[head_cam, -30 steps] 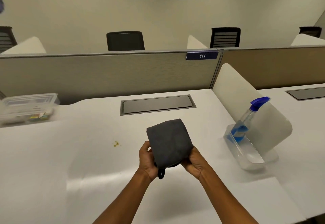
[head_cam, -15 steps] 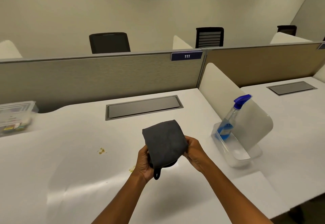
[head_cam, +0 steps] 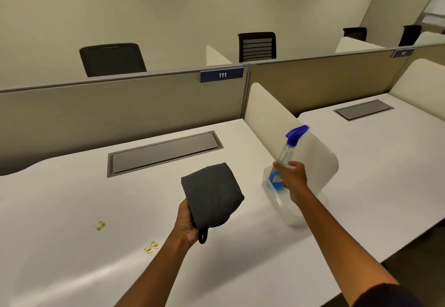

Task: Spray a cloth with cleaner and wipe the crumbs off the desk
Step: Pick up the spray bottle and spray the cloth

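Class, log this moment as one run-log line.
left hand: holds cloth | right hand: grips spray bottle | crumbs: on desk

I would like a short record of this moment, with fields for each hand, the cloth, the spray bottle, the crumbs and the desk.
left hand: holds the folded dark grey cloth above the desk
right hand: wrapped around the spray bottle
spray bottle: clear, blue trigger head, standing tilted in a clear plastic tub
crumbs: two small yellowish patches, one further left, one near the left forearm
desk: white, not yet wiped
cloth spray: no spraying visible
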